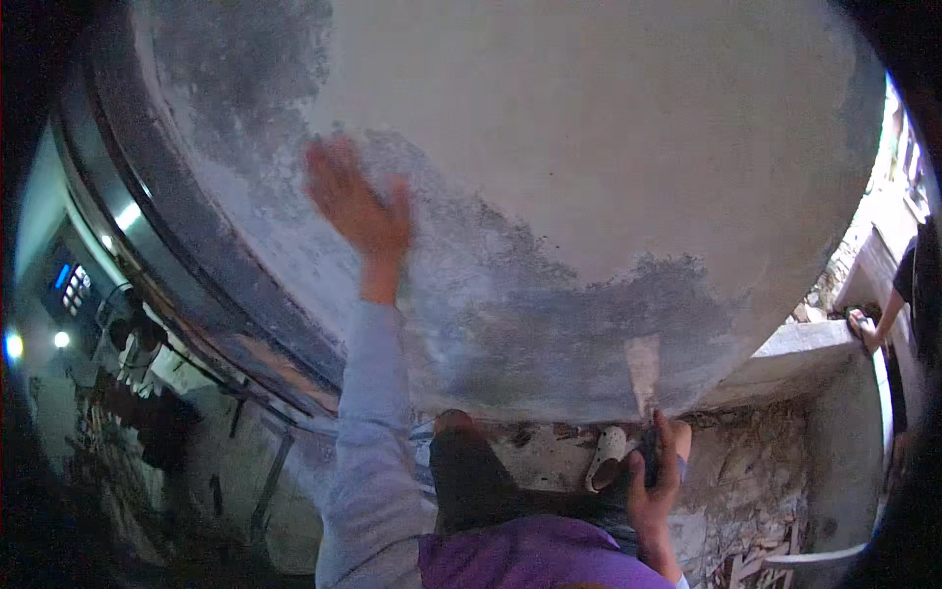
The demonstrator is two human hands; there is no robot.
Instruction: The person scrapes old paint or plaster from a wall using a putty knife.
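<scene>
A wide plastered wall (589, 147) fills the upper view, pale cream in the middle with rough grey patches along its left and lower parts. Over a grey, worn patch at the left, my left hand (363, 206) is spread out with nothing in it. It is slightly blurred, and I cannot tell whether the palm touches the wall. My right hand (657, 481), low on the right, grips a putty knife (644, 368) by its dark handle. The pale, tapering blade points up at the wall's lower edge, over a dark grey patch.
A dark frame (186, 221) borders the wall on the left, with a dim room and lights beyond. Below are my bent knee (471, 471) and a white clog (607, 458). At the right, another person's hand (863, 331) rests by a pale ledge (814, 341).
</scene>
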